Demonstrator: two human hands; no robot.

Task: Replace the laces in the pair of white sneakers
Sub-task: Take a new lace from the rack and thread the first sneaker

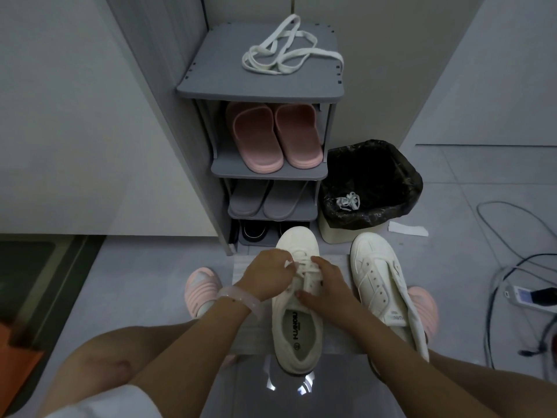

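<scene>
two hands work over the nearer white sneaker (297,324), which sits on the floor (126,285) between our knees with its toe toward the shoe rack (259,92). our left hand (266,279), a pale band at its wrist, has its fingers curled and pinching a white lace (306,274) at the upper eyelets. our right hand (327,286) grips the same lace from the other side, thumb lying along the sneaker's tongue. the second white sneaker (382,282) lies just beside the first, to our right, with bare eyelets showing and no lace that we can see in it. a loose white lace bundle (289,48) is heaped on the top shelf of the rack. pink slippers (272,137) sit on the shelf below, grey ones lower still. a bin with a black liner (370,182) stands right of the rack, and a crumpled white lace (348,201) lies inside it. cables (512,267) trail across the floor at far right.
</scene>
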